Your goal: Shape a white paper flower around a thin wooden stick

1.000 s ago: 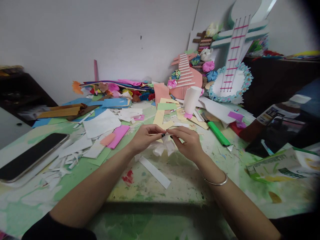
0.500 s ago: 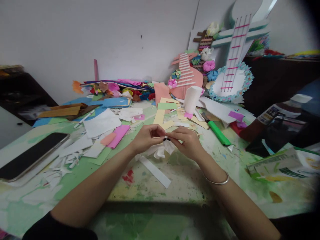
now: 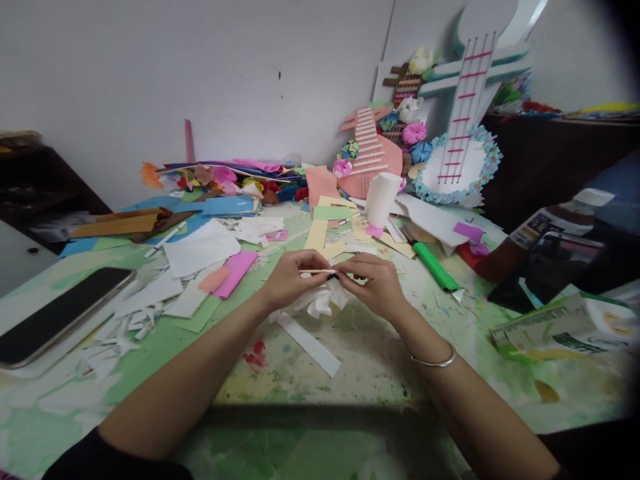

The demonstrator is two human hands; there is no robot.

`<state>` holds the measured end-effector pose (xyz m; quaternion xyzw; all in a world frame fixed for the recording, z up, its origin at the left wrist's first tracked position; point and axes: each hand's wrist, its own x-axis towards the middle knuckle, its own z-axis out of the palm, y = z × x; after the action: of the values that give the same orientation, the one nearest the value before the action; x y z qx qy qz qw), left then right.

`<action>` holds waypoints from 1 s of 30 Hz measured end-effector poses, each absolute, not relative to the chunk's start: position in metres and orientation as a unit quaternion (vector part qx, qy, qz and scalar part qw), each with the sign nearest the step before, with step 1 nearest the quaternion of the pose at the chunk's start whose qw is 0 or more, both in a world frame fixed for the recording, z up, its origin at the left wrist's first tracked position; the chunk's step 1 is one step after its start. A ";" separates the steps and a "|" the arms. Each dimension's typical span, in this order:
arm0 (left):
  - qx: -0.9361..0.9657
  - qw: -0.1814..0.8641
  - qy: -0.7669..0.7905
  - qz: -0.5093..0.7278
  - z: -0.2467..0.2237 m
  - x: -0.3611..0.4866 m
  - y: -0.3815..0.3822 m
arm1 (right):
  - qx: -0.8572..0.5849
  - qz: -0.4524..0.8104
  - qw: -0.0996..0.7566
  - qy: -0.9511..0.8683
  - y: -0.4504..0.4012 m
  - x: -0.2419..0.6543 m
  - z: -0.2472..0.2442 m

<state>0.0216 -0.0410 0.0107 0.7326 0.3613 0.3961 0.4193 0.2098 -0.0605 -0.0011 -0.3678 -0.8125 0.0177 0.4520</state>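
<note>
Two bare hands work close together over the paint-stained surface, with a thin pale stick and a piece of crumpled white paper between them. The stick lies roughly level, running from the left hand toward the fingertips of the right hand. The crumpled paper hangs directly below the meeting fingertips, its loose folds spreading beneath both hands. Whether its lower edge touches the surface cannot be determined.

Left hand: narrow, fingers curled, thumb and fingertips pinching the stick. Right hand: narrow, fingers bent and nearly together, thumb and fingertips pinching the top of the crumpled paper where it meets the stick; the exact contact is partly hidden by the fingers. A metal bracelet circles the right wrist.

Nearest loose item: a flat white strip, lying slantwise on the surface on the wearer's side of the hands. Beyond the hands stands a white roll; a green cutter lies to the right of it. To the left are a pink paper piece, assorted white scraps and, farther out, a dark phone.
</note>
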 end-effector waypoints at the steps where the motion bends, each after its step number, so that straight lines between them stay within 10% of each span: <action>1: 0.727 0.429 0.363 0.395 0.010 0.021 -0.040 | -0.368 0.025 0.453 -0.811 -0.061 0.209 -0.001; 13: 0.669 0.537 0.349 0.378 0.009 0.020 -0.041 | -0.367 0.100 0.464 -0.800 -0.062 0.209 0.002; 30: 0.760 0.377 0.363 0.385 0.007 0.018 -0.038 | -0.364 0.074 0.403 -0.837 -0.057 0.210 -0.003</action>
<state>0.0184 -0.0376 0.0073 0.7603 0.3628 0.3852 0.3769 0.2100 -0.0574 -0.0032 -0.3641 -0.8365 0.0738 0.4028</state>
